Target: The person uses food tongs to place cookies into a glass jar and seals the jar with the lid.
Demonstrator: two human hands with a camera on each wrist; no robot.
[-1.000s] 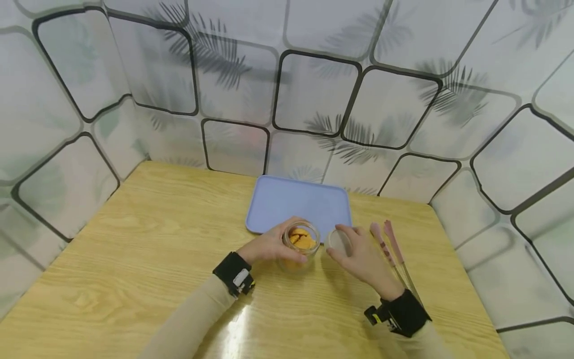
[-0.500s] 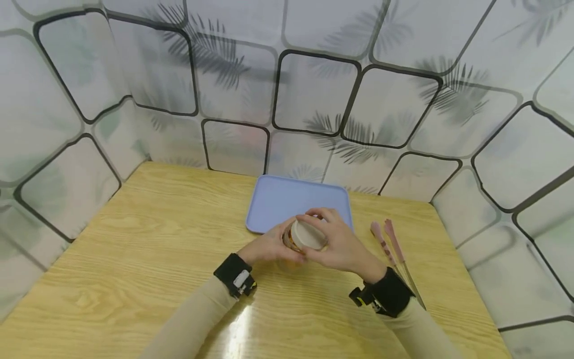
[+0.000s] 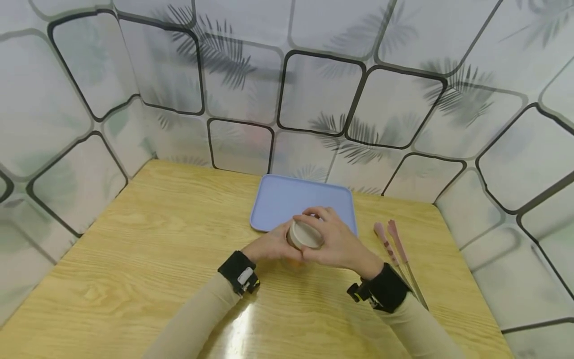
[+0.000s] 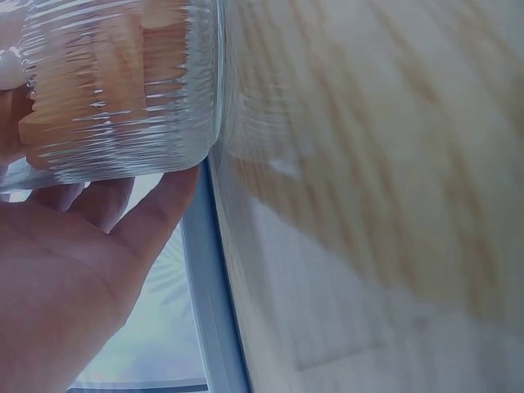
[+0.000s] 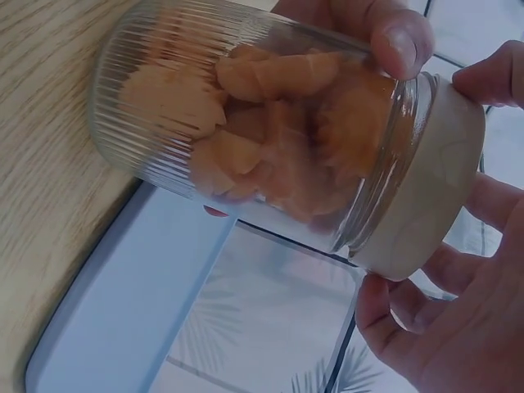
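Note:
A ribbed clear glass jar (image 5: 246, 115) holds several orange, biscuit-like pieces (image 5: 172, 102). It stands on the wooden table just in front of the blue tray. My left hand (image 3: 271, 244) grips the jar from the left side, and in the left wrist view its fingers (image 4: 155, 209) wrap behind the glass. A cream-white lid (image 3: 306, 236) sits on the jar's mouth. Around the lid's rim curl the thumb and fingers of my right hand (image 3: 338, 244). In the right wrist view the lid looks slightly tilted against the glass rim.
Behind the jar lies the blue tray (image 3: 287, 197), against the patterned curtain wall (image 3: 242, 144). Two long utensils with pink handles (image 3: 396, 239) and metal shafts lie to the right on the wooden table (image 3: 148, 259).
My right hand has brought the lid leftward from beside the jar onto its mouth. The left hand has kept its hold on the jar. The view has shifted slightly.

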